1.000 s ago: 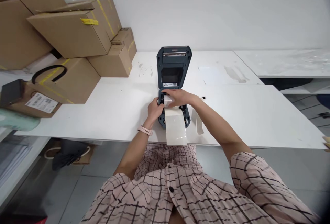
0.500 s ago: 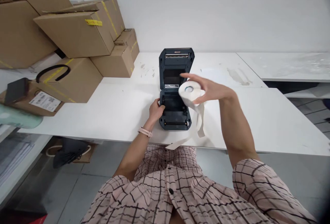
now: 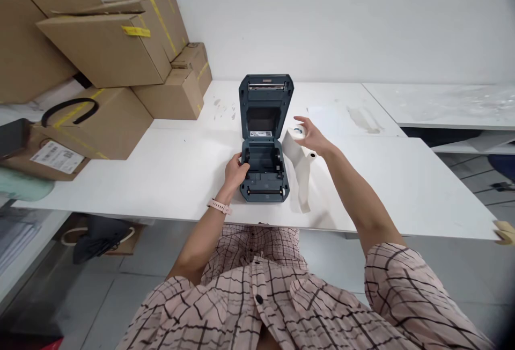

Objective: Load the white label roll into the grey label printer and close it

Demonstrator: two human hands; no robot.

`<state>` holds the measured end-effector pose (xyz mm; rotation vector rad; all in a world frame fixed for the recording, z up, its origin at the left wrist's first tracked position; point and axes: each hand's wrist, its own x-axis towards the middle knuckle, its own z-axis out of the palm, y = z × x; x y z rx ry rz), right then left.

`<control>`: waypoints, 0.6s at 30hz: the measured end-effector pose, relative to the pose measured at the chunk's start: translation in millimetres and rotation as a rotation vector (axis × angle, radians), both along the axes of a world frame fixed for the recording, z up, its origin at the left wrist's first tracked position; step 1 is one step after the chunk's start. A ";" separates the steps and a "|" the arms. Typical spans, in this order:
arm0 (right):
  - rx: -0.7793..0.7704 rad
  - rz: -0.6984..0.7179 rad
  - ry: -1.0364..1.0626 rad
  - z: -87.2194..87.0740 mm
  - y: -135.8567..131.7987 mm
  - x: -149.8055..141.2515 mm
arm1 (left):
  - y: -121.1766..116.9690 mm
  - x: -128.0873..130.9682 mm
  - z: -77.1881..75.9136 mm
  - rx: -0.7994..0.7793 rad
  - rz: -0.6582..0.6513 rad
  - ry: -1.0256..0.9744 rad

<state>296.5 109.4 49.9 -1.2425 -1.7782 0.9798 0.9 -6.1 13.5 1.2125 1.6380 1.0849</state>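
Left grip (image 3: 236, 172) closed on edge of open dark blue-grey plastic printer (image 3: 263, 181), slim white paper roll (image 3: 312, 155) just below right grip (image 3: 315, 138), that grip half-curled round thick white paper roll (image 3: 295, 133), firmness unclear, unreadable white label (image 3: 260, 133) in printer lid, barcode-labelled brown cardboard box (image 3: 58, 157) left of left grip

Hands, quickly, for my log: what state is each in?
Left hand: holding the printer by its side.
Right hand: at the paper roll; grip cannot be told.
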 end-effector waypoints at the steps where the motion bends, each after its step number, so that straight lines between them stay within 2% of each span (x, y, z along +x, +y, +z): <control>1: -0.018 0.001 -0.013 -5.1 2.5 -2.0 | 0.2 -0.1 -0.3 0.000 0.001 -0.002; 5: -0.074 -0.006 -0.115 -18.4 5.8 -7.1 | 0.4 -0.5 -0.9 0.002 -0.001 -0.013; 9: -0.070 0.038 -0.163 -22.4 5.6 -0.4 | -1.1 -0.2 0.9 0.003 -0.002 -0.020; 12: -0.111 0.077 -0.049 -20.1 1.7 25.3 | -1.9 0.4 2.3 0.001 -0.001 -0.020; 15: -0.137 -0.017 0.150 -22.3 -11.1 61.8 | -1.5 0.8 2.3 0.003 0.004 -0.035; 18: -0.187 -0.073 0.209 -35.5 -32.2 81.9 | -0.4 0.3 1.5 0.004 -0.003 -0.046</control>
